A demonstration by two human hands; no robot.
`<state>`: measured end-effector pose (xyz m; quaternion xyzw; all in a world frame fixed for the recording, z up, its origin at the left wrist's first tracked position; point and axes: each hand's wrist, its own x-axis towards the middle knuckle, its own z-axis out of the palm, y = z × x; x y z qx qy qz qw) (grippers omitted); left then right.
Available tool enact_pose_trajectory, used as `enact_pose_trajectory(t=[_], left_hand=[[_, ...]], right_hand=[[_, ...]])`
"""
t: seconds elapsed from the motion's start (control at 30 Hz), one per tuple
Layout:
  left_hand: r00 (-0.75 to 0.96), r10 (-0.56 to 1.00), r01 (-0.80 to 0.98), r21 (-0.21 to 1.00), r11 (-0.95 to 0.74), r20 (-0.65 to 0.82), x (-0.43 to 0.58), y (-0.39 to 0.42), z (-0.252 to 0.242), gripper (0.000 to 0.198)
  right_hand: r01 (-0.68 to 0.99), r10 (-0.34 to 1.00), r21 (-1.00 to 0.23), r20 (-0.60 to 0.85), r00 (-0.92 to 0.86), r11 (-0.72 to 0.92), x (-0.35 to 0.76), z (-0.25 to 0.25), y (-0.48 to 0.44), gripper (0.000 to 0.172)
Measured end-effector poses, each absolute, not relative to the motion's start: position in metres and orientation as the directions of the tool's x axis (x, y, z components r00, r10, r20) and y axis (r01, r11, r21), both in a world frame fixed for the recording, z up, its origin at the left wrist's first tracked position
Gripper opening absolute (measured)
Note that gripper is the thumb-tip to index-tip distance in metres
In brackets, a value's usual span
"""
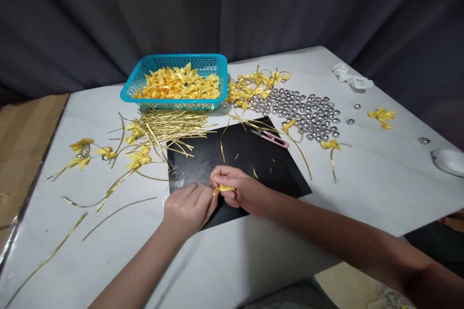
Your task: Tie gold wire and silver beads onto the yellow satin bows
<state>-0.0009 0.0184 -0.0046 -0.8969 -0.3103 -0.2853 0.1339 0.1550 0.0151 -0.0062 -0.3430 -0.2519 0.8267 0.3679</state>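
Note:
My left hand (189, 206) and my right hand (239, 188) meet over the near edge of a black mat (246, 157). Both are closed in a pinch on one small yellow ribbon bow (224, 189) held between them. Whether a gold tie is wrapped on it is too small to tell. Behind the mat lies a loose heap of gold wire ties (168, 128). A blue basket (176, 82) full of yellow bows stands at the back. Pink thread snips (271, 138) lie on the mat's far right corner.
Several silver heart-shaped pieces (304, 111) are piled at the right, beside tied bows (253, 84). More finished bows (81, 152) and stray gold ties lie at the left. A white dish (448, 161) sits at the right edge, crumpled white paper (351, 77) at the back right.

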Motion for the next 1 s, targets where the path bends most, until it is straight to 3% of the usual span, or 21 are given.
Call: enact_pose_trajectory(t=[0.23, 0.43, 0.67, 1.0], left_hand=[[0.687, 0.361, 0.616, -0.243, -0.749, 0.63, -0.0032, 0.0168, -0.0055, 0.034], [0.696, 0.357, 0.633, -0.297, -0.715, 0.623, -0.0039, 0.0126, -0.0064, 0.034], [0.677, 0.379, 0.644, -0.258, -0.72, 0.631, -0.0019, 0.0154, -0.0042, 0.034], [0.603, 0.465, 0.696, -0.143, -0.703, 0.648, -0.0068, 0.0205, -0.0059, 0.035]], right_hand=[[-0.495, 0.743, -0.56, -0.424, -0.518, -0.664, 0.1546, 0.0014, 0.0097, 0.028], [-0.485, 0.776, -0.609, -0.431, -0.461, -0.627, 0.1505, 0.0006, 0.0069, 0.024], [-0.382, 0.816, -0.734, -0.416, -0.4, -0.562, 0.1513, -0.0064, 0.0097, 0.022], [-0.45, 0.775, -0.632, -0.491, -0.398, -0.631, 0.1545, -0.003, 0.0149, 0.025]])
